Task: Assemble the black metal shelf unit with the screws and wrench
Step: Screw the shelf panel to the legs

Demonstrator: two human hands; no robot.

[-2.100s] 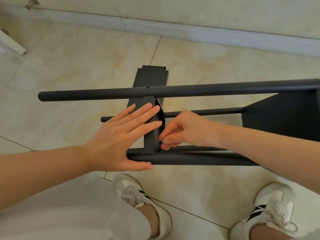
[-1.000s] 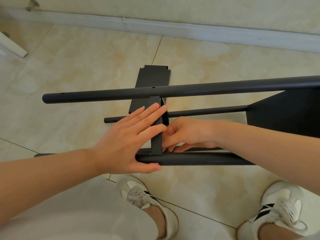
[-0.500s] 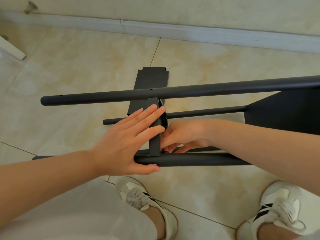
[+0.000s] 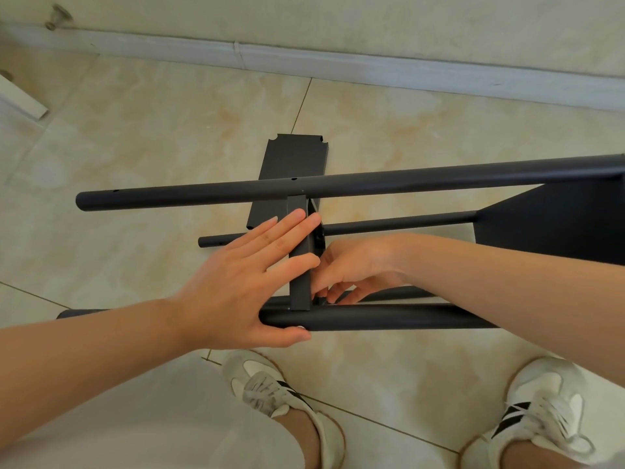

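Grip the rigid, slick, seemingly light black metal shelf unit (image 4: pixel 406 183), sideways on the beige tiled floor (image 4: pixel 152 130), by its tubes, left hand (image 4: pixel 243 282) straight-fingered against its panel (image 4: pixel 299 269), right hand (image 4: pixel 355 265) with fingers curled, hold unclear.

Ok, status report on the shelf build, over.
Left hand flat against the shelf panel, thumb under the near pole. Right hand curled at the panel's near corner, grip hidden. Spare panel lying beyond, not blocking.

Head camera looks steeply down, close above the floor (image 4: pixel 406 137).
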